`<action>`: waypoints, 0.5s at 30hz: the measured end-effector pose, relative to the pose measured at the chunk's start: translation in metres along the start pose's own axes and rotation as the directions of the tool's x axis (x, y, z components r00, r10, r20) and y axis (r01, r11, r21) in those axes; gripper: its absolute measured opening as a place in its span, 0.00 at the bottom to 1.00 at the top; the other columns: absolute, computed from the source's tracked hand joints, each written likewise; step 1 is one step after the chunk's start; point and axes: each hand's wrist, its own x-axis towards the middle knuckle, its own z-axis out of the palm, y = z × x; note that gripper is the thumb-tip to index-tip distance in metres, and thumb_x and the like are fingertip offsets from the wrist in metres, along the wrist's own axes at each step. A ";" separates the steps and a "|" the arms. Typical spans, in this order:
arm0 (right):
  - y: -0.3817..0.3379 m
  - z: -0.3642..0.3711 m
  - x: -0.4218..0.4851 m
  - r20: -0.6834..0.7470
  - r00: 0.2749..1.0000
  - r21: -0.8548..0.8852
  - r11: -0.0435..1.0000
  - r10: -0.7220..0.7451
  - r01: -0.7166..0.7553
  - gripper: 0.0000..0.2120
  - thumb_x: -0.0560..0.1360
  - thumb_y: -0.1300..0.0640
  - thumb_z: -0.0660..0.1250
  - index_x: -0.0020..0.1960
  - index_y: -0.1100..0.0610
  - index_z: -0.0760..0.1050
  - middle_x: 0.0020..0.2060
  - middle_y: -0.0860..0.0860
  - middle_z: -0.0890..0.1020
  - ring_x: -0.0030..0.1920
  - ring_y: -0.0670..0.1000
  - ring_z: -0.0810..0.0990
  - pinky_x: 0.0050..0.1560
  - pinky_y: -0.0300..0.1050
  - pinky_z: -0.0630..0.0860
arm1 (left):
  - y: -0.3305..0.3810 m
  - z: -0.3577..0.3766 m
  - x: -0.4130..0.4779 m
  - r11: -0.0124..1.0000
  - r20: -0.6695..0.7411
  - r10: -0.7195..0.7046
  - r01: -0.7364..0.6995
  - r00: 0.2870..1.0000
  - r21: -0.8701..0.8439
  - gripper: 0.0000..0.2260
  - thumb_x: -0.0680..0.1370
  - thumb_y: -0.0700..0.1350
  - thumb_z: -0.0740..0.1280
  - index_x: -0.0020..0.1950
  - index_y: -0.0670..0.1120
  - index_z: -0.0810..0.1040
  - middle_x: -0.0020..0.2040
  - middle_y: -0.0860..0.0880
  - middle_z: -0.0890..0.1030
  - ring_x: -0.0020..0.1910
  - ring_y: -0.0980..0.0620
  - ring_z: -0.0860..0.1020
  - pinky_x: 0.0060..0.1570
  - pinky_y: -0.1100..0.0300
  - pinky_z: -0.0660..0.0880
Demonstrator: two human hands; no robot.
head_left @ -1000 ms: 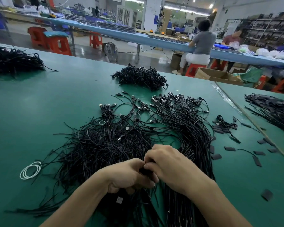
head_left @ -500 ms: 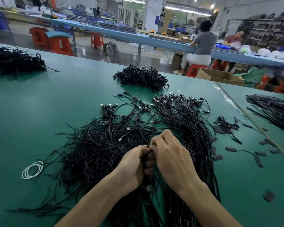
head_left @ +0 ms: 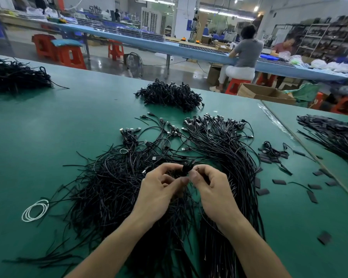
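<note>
A big loose heap of black cables [head_left: 113,189] with plug ends lies on the green table [head_left: 48,133] in front of me. My left hand [head_left: 159,193] and my right hand [head_left: 211,191] are raised over its middle, fingertips close together. Between them they pinch a small black cable bundle [head_left: 187,167] that sticks up above the fingers. A straighter sheaf of black cables [head_left: 229,157] runs along the heap's right side, under my right forearm.
A finished pile of coiled cables [head_left: 169,95] lies further back, another pile [head_left: 14,76] at the far left, a third [head_left: 333,137] at the right. Small black strips [head_left: 278,181] are scattered to the right. A white wire coil [head_left: 35,210] lies at the left. People sit at a blue bench behind.
My hands have moved away from me and lifted off the heap. They have opened apart from a tight clasp, and the small black bundle now shows between the fingertips.
</note>
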 end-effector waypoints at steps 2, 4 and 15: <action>0.002 0.000 -0.001 0.066 0.998 0.046 0.999 0.005 -0.008 0.11 0.81 0.61 0.64 0.42 0.52 0.79 0.35 0.41 0.83 0.38 0.38 0.79 0.44 0.36 0.76 | 0.000 0.001 0.000 0.999 0.006 0.016 -0.016 1.000 -0.036 0.13 0.76 0.44 0.73 0.54 0.61 0.81 0.41 0.47 0.86 0.40 0.51 0.84 0.43 0.62 0.78; 0.006 0.002 -0.002 0.124 0.992 0.041 0.999 0.027 -0.033 0.11 0.81 0.62 0.65 0.42 0.53 0.80 0.35 0.42 0.83 0.40 0.39 0.80 0.46 0.37 0.76 | 0.000 0.000 0.000 0.983 0.012 -0.006 0.008 1.000 -0.184 0.18 0.81 0.33 0.63 0.60 0.55 0.81 0.47 0.44 0.86 0.48 0.49 0.85 0.47 0.64 0.79; 0.015 0.001 0.001 0.042 0.995 0.076 0.993 0.091 -0.094 0.08 0.80 0.58 0.66 0.44 0.55 0.81 0.39 0.53 0.84 0.42 0.50 0.81 0.48 0.53 0.80 | 0.005 0.002 -0.005 0.980 0.085 0.114 -0.098 0.990 -0.176 0.17 0.74 0.45 0.74 0.60 0.49 0.75 0.51 0.46 0.86 0.53 0.51 0.83 0.50 0.63 0.78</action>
